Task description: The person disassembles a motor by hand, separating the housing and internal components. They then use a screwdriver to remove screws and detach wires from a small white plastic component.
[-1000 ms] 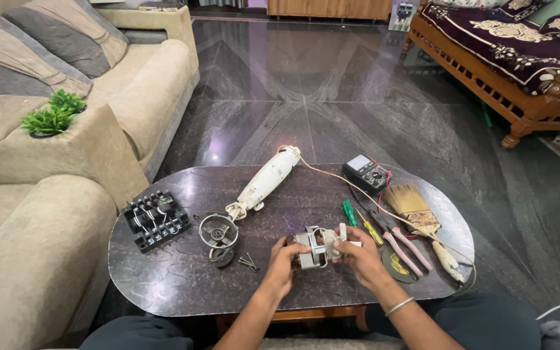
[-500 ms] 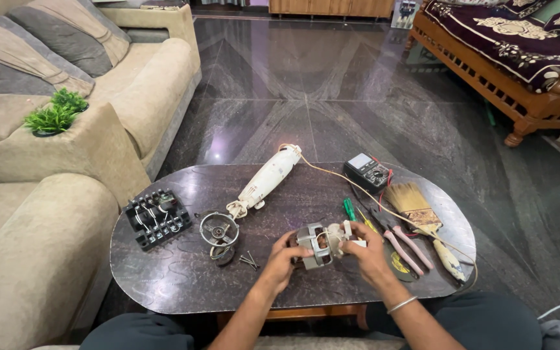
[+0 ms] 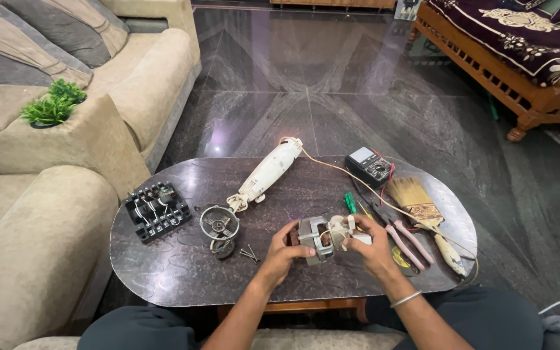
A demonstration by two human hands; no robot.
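Note:
A small electric motor with a grey metal core and cream parts sits just above the dark oval table. My left hand grips its left end, and my right hand holds its right end, both from below. A cream hand-blender body lies further back on the table, with a thin cord running off to the right. A round metal blade guard and a few small screws lie to the left of my left hand.
A black tray of tool bits lies at the table's left. A multimeter, a paintbrush, pink-handled pliers and a green screwdriver lie at the right. Beige sofas stand left; a wooden sofa stands far right.
Both hands have turned the motor slightly and lifted it a little. My right hand has shifted from on top of the motor to its right end.

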